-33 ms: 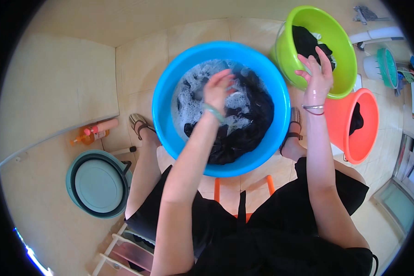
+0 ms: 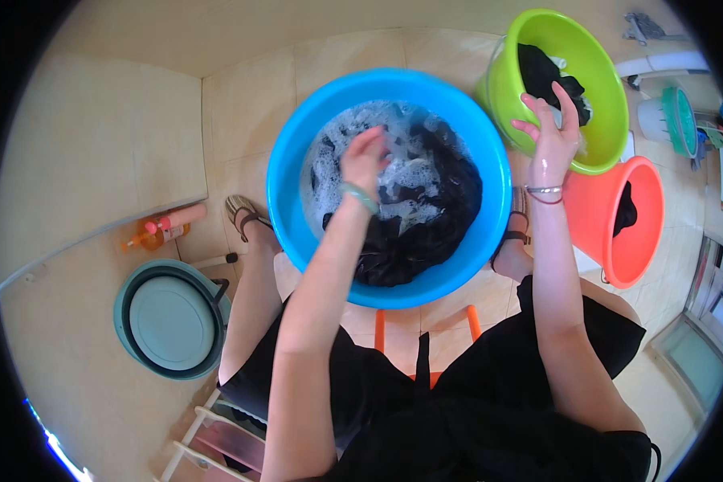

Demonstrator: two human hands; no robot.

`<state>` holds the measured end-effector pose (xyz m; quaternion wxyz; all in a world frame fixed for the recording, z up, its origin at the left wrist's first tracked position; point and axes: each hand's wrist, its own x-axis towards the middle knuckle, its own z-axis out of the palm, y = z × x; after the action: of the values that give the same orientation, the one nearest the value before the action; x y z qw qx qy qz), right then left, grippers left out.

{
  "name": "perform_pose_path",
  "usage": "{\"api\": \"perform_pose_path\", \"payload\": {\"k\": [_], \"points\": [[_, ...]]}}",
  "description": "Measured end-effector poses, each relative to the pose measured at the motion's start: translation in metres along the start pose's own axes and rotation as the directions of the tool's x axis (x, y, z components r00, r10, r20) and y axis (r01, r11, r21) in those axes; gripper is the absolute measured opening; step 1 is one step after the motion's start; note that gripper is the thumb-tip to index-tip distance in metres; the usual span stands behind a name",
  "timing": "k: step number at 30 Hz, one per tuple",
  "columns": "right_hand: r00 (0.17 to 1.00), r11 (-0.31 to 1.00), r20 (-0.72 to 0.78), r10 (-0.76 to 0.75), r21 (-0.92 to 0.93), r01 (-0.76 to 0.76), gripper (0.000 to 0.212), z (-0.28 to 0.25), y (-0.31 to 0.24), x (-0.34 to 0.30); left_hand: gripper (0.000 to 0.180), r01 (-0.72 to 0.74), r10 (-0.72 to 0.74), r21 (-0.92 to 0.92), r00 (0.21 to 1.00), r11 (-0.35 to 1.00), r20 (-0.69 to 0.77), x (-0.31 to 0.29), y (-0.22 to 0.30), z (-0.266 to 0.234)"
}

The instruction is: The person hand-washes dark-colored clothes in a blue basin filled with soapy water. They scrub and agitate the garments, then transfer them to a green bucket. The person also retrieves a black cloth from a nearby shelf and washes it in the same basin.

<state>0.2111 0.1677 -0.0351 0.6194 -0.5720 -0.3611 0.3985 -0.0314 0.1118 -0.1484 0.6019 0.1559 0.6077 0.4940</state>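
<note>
In the head view, a wide blue basin (image 2: 494, 185) stands between my feet. Dark wet clothes (image 2: 426, 241) lie in its water, with white suds (image 2: 333, 132) mostly toward the left and far side. My left hand (image 2: 363, 161) is over the suds, its fingers loosely bent and slightly blurred, with nothing seen in them. My right hand (image 2: 554, 145) is raised, wet and empty, with fingers spread. It appears in front of the near rim of a lime-green bucket (image 2: 610, 88), which holds black cloth (image 2: 542, 76) and a bit of white.
An orange-red bucket (image 2: 582, 213) with black cloth inside stands below the green one. At left are a folded grey-green basin (image 2: 173, 321) and pink and orange bottles (image 2: 165, 229). Orange stool legs (image 2: 380, 328) show below the blue basin. A wall closes the far side.
My left hand has shifted slightly left, and its fingers are more bent. My right hand keeps nearly the same place and pose. The view has moved a little.
</note>
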Motion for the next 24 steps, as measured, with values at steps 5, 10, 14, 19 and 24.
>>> {"api": "perform_pose_path", "payload": {"k": [5,10,14,19,24], "points": [[0.988,0.998,0.140,-0.058,0.038,0.053,0.044,0.045,0.058,-0.048,0.060,-0.068,0.274,0.659,0.937,0.749,-0.215,0.051,-0.051,-0.147],[0.721,0.867,0.681,0.127,-0.430,0.253,0.069,0.102,0.150,-0.096,0.092,-0.114,0.298,0.836,0.953,0.538,-0.062,0.061,-0.084,-0.138],[0.546,0.488,0.780,0.307,-0.621,0.613,0.094,0.140,0.197,-0.109,0.097,-0.029,0.167,0.794,0.982,0.608,-0.092,0.067,-0.112,-0.142],[0.333,0.267,0.828,0.451,-0.481,0.835,0.083,0.152,0.241,-0.112,0.081,0.054,0.056,0.891,0.995,0.450,-0.088,0.051,-0.094,-0.163],[0.547,0.702,0.624,0.558,-0.706,0.090,0.043,0.128,0.303,-0.080,0.066,0.069,0.010,0.415,0.983,0.907,-0.184,0.047,-0.096,-0.154]]}}
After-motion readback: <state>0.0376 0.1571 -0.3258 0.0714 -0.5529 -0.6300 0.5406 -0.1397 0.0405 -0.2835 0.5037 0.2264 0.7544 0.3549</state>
